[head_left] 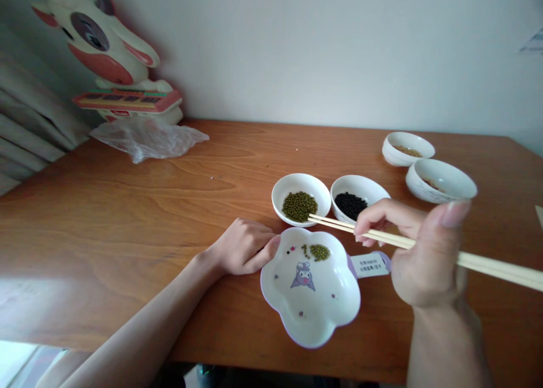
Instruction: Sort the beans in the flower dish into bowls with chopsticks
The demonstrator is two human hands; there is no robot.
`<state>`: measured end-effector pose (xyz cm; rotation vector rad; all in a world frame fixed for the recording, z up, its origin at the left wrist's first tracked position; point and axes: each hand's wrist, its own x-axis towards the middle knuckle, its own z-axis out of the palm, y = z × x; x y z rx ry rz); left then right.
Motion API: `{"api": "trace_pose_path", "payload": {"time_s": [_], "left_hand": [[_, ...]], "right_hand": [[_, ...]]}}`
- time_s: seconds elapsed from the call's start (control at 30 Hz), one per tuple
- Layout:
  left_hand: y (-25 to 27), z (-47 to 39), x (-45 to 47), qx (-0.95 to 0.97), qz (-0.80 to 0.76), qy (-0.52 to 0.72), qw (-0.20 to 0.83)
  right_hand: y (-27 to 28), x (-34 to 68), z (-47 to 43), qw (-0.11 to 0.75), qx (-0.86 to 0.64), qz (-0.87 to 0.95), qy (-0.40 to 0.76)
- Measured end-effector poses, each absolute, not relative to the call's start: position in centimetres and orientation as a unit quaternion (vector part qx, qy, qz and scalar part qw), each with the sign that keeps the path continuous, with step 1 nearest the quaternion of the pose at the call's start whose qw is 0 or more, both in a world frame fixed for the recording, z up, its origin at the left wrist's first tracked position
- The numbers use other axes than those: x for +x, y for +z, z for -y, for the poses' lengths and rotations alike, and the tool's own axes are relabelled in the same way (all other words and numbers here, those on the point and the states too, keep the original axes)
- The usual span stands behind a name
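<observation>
Nearest, on a wooden table (190,190), a white flower-shaped dish (328,323) with a lilac rim, holding a small cluster of green beans (319,253) toward its far side; probably light and rigid, best steadied by the rim or the short handle (386,257) at right. At the rim's left, the left hand (248,246), loosely curled, thumb against the edge; cannot tell about any real pinch there. Opposite, the right hand (428,263), closed on two pale chopsticks (392,238), seemingly wooden, likely light and stiff, suited to a hold well back from the tips. Tips close together, at the near right of a round white bowl (297,181) just beyond the dish; too small to make out any bean between them. Inside that bowl, a larger heap of green beans (299,206): likely hard, light, slick, apt to roll, best taken singly around the middle. Just beside, a second bowl (367,187) of black beans (350,205). Farther right, a third bowl (452,179) with a little brown content, then a fourth (405,139) with something yellowish. At far left, crumpled clear plastic (156,142) before a cow-shaped toy keyboard (127,98).
</observation>
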<state>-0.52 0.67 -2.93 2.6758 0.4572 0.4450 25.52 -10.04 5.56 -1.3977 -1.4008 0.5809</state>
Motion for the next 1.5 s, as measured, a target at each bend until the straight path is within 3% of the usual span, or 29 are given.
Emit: {"api": "trace_pose_path", "payload": {"time_s": [0.3,0.6,1.2,1.5], "left_hand": [[-3.0,-0.6,-0.5,0.954,-0.169,0.147,0.200],[-3.3,-0.7,-0.7,0.955,-0.171,0.144,0.197],[-3.3,-0.8,-0.7,0.957,-0.157,0.153,0.190],[-3.2,-0.8,-0.6,0.957,-0.158,0.152,0.192]], "right_hand": [[5.0,28.7,13.9,0.432,-0.610,0.623,0.229],[4.1,29.0,15.4,0.389,-0.571,0.635,0.345],[4.8,28.5,15.1,0.367,-0.605,0.637,0.305],[3.3,29.5,15.1,0.381,-0.580,0.634,0.342]]}}
